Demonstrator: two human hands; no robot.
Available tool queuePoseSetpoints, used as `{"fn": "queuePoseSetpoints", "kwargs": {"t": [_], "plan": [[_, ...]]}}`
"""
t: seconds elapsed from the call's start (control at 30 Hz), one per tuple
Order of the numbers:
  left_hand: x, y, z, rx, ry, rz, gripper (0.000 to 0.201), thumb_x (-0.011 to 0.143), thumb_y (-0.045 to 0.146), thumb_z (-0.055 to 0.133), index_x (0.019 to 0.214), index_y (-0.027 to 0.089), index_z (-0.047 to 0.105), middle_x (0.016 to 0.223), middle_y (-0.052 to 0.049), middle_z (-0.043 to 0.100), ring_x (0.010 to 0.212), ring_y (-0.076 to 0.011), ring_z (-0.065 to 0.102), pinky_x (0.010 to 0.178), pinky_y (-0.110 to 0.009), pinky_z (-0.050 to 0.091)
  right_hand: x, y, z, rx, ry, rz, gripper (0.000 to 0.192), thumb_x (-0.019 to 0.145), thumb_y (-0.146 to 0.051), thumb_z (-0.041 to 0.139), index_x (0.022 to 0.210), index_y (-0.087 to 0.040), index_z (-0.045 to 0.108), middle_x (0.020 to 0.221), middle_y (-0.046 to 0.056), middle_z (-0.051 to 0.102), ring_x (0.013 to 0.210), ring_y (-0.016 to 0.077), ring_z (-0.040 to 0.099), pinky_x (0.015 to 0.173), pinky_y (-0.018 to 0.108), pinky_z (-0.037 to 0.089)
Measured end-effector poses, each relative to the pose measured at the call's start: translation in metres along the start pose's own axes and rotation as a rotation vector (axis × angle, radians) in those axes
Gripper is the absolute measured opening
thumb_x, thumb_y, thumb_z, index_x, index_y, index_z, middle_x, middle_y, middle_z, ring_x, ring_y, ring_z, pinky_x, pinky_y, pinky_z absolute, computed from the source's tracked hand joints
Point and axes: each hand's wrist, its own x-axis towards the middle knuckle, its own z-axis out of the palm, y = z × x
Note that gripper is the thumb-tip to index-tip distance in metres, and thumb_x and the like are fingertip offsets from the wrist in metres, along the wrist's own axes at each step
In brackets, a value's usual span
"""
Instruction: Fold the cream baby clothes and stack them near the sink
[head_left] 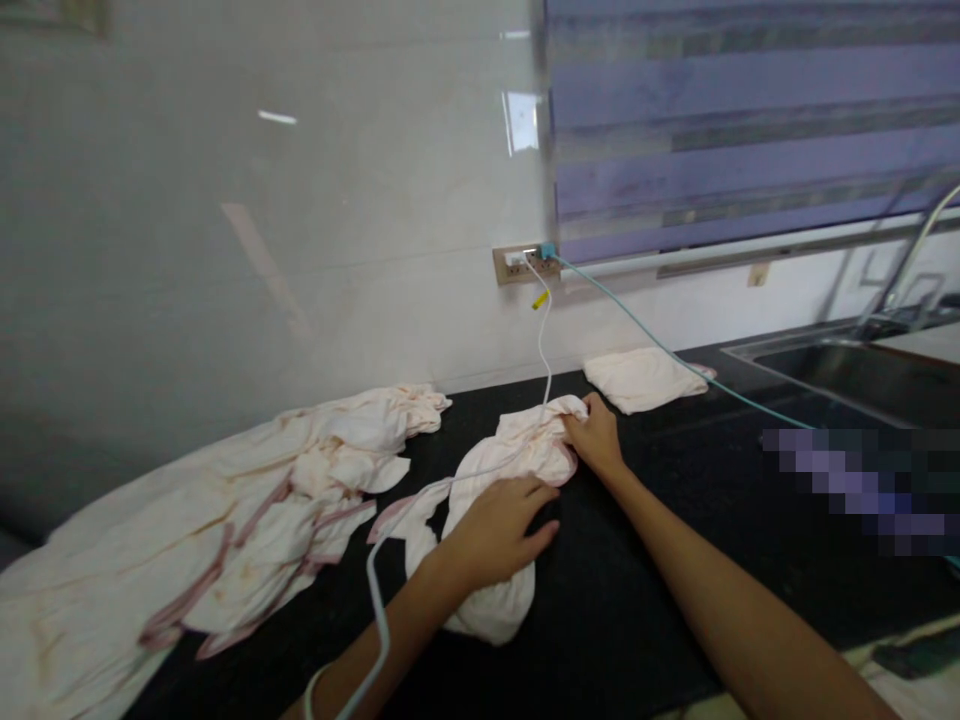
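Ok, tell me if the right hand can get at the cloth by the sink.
Probably yes, once the right hand frees itself from the bunched cloth: the cloth by the sink lies close by, with only counter between. The teal cord crosses just its right end in view.

Flat black countertop point(600, 610) lies free right of the left hand point(499, 530); a thin white cable point(377, 598) bars that hand's left.

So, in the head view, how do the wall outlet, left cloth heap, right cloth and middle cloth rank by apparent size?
1. Left cloth heap
2. Middle cloth, partly covered
3. Right cloth; lying farther back may shrink it
4. Wall outlet
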Motion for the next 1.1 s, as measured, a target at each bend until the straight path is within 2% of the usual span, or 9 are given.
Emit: {"fn": "queuePoseSetpoints", "kwargs": {"t": [0.13,0.3,0.43,0.5,0.6,0.77,0.9,1.03,1.1], "plan": [[-0.003,-0.028,-0.002,0.108,0.111,-0.191,0.031,0.102,0.035,0.048,0.128,0.023,0.062,0.124,-0.008,0.07,0.117,-0.0243,0.063,0.105,-0.038,0.046,0.0,0.002,0.004,0.085,-0.03,-0.038,0.02,0.078,-0.038,0.061,0.075,-0.024,0.047,0.063,-0.005,0.049,0.062,0.0152,0.046,0.061,0.027,0.03],[-0.013,-0.076,-0.005,0.34,0.16,-0.561,0.03,0.1,0.037,0.052,0.124,0.024,0.064,0.131,-0.009,0.067,0.124,-0.0302,0.057,0.109,-0.05,0.038,0.001,0.0,0.003,0.219,-0.091,-0.041,0.03,0.076,-0.046,0.068,0.073,-0.023,0.05,0.068,-0.004,0.05,0.067,0.0145,0.046,0.064,0.027,0.033],[-0.014,-0.102,-0.015,0.389,0.172,-0.69,0.025,0.096,0.033,0.054,0.113,0.02,0.067,0.122,-0.012,0.068,0.117,-0.0306,0.058,0.101,-0.048,0.042,0.004,-0.007,0.0,0.497,-0.276,0.007,0.035,0.075,-0.052,0.071,0.077,-0.021,0.056,0.07,-0.004,0.053,0.068,0.0138,0.048,0.064,0.026,0.036],[-0.01,-0.097,-0.02,0.404,0.257,-0.656,0.019,0.094,0.026,0.054,0.105,0.017,0.067,0.114,-0.013,0.067,0.111,-0.0295,0.059,0.096,-0.044,0.044,0.004,-0.012,-0.001,0.682,-0.442,0.128,0.039,0.077,-0.058,0.068,0.076,-0.02,0.058,0.069,-0.003,0.055,0.064,0.0135,0.05,0.061,0.026,0.038],[-0.002,-0.071,-0.023,0.286,0.356,-0.489,0.013,0.093,0.019,0.051,0.095,0.017,0.063,0.105,-0.011,0.067,0.1,-0.0244,0.061,0.09,-0.037,0.046,0.001,-0.017,-0.003,0.906,-0.714,0.354,0.046,0.08,-0.064,0.064,0.079,-0.018,0.065,0.076,0.002,0.065,0.064,0.015,0.058,0.059,0.027,0.043],[0.001,-0.017,-0.012,0.071,0.275,-0.242,0.026,0.096,0.047,0.058,0.096,0.022,0.062,0.095,-0.004,0.068,0.089,-0.0223,0.063,0.083,-0.035,0.048,-0.006,-0.017,-0.01,0.995,-1.125,0.397,0.034,0.08,-0.044,0.075,0.097,-0.015,0.075,0.092,0.007,0.074,0.081,0.0185,0.068,0.067,0.027,0.051],[0.0,-0.001,-0.003,0.041,0.261,-0.272,0.049,0.082,0.064,0.071,0.104,0.023,0.062,0.1,-0.005,0.069,0.093,-0.0264,0.065,0.088,-0.04,0.051,-0.006,-0.018,-0.018,1.032,-1.249,0.381,0.037,0.077,-0.03,0.079,0.112,-0.016,0.076,0.105,0.008,0.076,0.095,0.0189,0.069,0.082,0.029,0.053],[0.002,0.0,0.002,0.074,0.39,-0.292,0.075,0.072,0.063,0.08,0.127,0.019,0.055,0.122,-0.013,0.062,0.112,-0.032,0.063,0.1,-0.046,0.05,-0.006,-0.025,-0.025,1.09,-1.344,0.365,0.056,0.08,-0.028,0.077,0.135,-0.022,0.066,0.134,0.011,0.067,0.116,0.0218,0.065,0.092,0.033,0.053],[0.004,0.0,0.004,0.106,0.432,-0.316,0.073,0.077,0.06,0.078,0.131,0.016,0.052,0.124,-0.015,0.059,0.113,-0.0328,0.061,0.097,-0.046,0.052,-0.006,-0.027,-0.027,1.108,-1.407,0.35,0.061,0.081,-0.027,0.076,0.141,-0.025,0.06,0.144,0.011,0.061,0.124,0.0233,0.062,0.096,0.037,0.053]]}}
